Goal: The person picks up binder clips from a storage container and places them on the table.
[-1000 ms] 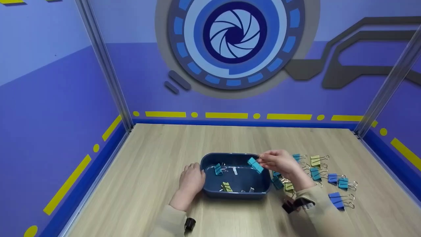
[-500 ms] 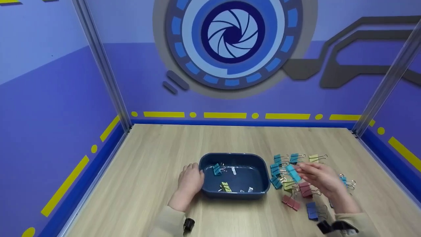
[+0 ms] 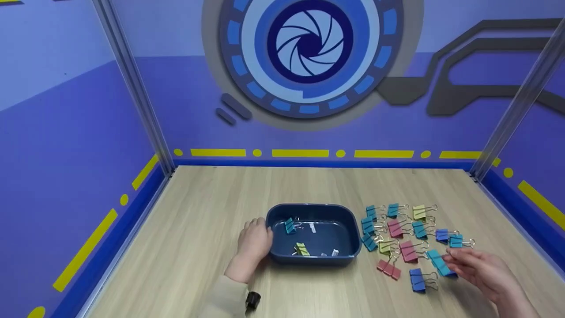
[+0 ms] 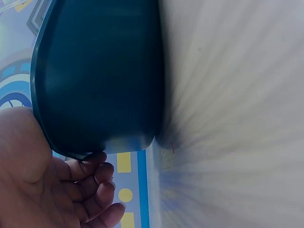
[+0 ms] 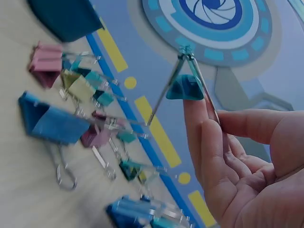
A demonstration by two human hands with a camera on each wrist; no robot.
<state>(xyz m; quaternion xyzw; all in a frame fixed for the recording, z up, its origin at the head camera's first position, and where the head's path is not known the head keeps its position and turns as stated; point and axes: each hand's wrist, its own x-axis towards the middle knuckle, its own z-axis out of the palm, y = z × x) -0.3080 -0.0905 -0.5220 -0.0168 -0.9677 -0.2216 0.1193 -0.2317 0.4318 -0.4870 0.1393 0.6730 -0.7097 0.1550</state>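
In the head view, my left hand (image 3: 255, 240) holds the left end of a dark blue plastic bin (image 3: 314, 261). Bent fingers (image 4: 99, 183) lie by the bin's outer corner in the left wrist view, and the thumb base meets the rim. My right hand (image 3: 485, 271) pinches a wire handle of a turquoise binder clip (image 3: 439, 261) between thumb and fingers. The right wrist view has this clip (image 5: 186, 89) raised, its two handles spread. Inside the bin are a teal binder clip (image 3: 290, 226) and a yellow-green binder clip (image 3: 302, 249).
Right of the bin lie several binder clips, among them a red clip (image 3: 408, 251), a blue clip (image 3: 417, 280) and a yellow clip (image 3: 419, 213). Small whitish pieces (image 3: 313, 228) show in the bin. A patterned back wall (image 3: 309, 132) bounds the wooden table (image 3: 220, 190).
My right hand has carried the turquoise clip from above the bin's right side rightward and nearer, past the scattered clips. My left hand stays at the bin.
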